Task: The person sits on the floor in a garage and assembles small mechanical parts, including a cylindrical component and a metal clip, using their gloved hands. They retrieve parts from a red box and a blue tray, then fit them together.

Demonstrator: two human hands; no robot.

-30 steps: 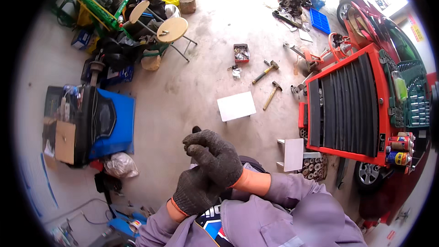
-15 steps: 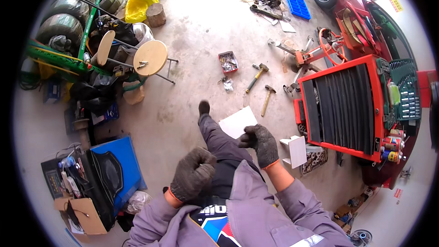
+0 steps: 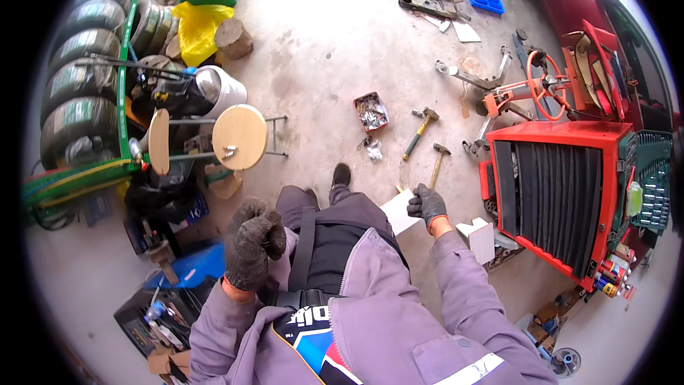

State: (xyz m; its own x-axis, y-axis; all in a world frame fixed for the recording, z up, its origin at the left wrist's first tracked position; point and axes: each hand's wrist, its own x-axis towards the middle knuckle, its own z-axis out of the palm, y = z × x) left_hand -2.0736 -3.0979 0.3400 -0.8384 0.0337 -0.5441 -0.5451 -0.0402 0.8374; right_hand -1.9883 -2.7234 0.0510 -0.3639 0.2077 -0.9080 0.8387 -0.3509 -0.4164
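Observation:
My left hand, in a dark grey knit glove with an orange cuff, is raised beside my waist. Its fingers are curled in, and nothing shows from them. In a matching glove, my right hand is held out over the floor with its fingers bent and closed; nothing sticks out of it either. Right next to it, lower down, lies a white board, partly covered by my leg. Past the right hand are two hammers on the floor: a larger one with a dark grip and a smaller wooden-handled one.
Ahead on the floor stands a red box of small metal parts. A red tool cabinet and an orange floor jack are at right. On the left are a round-seated stool, a green rack of tyres and a blue panel.
My view has shifted, so floor things sit further right. My left hand has moved left and up, the right one slightly right and up. The legs have changed position, as in a step.

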